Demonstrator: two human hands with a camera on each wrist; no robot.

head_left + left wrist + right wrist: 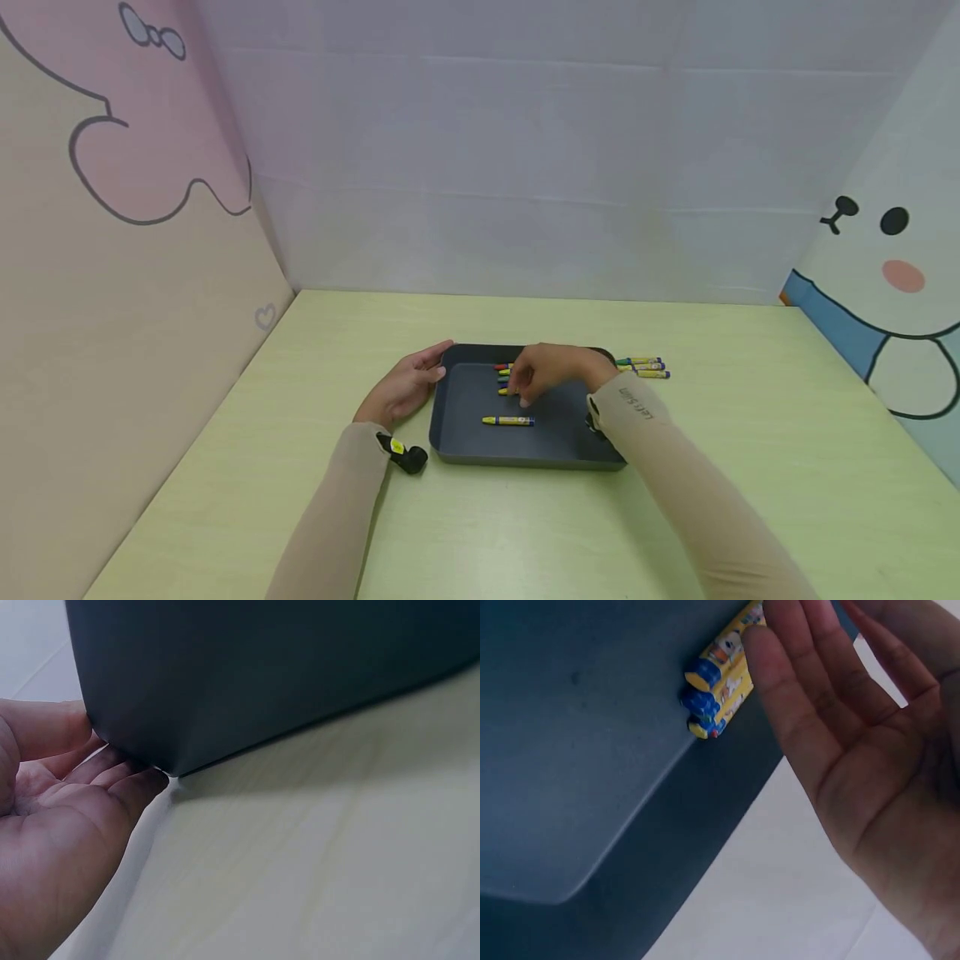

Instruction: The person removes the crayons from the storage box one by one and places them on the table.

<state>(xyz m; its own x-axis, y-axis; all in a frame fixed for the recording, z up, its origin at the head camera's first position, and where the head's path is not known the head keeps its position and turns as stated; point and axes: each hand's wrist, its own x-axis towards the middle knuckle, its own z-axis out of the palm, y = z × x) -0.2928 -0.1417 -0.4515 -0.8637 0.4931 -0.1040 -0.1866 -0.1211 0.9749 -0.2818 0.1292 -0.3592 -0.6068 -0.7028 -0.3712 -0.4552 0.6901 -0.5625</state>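
Note:
A dark grey tray (465,458) lies on the table. My left hand (407,387) holds its left side. In the left wrist view, that thumb (56,727) rests against the tray's outer wall, with fingers at the bottom edge. My right hand (547,371) hovers over the tray, fingers pointing down beside a row of several crayons (503,372) whose right ends it hides. Seen from the right wrist, its fingers (795,697) are extended near the stacked blue-and-yellow crayon ends (712,682). A single yellow crayon (508,421) lies apart, nearer the tray's front.
Several more crayons (647,367) lie on the table just right of the tray, partly behind the right wrist. The pale table (750,375) meets a plain back wall (525,167), and cartoon-printed panels stand left and right.

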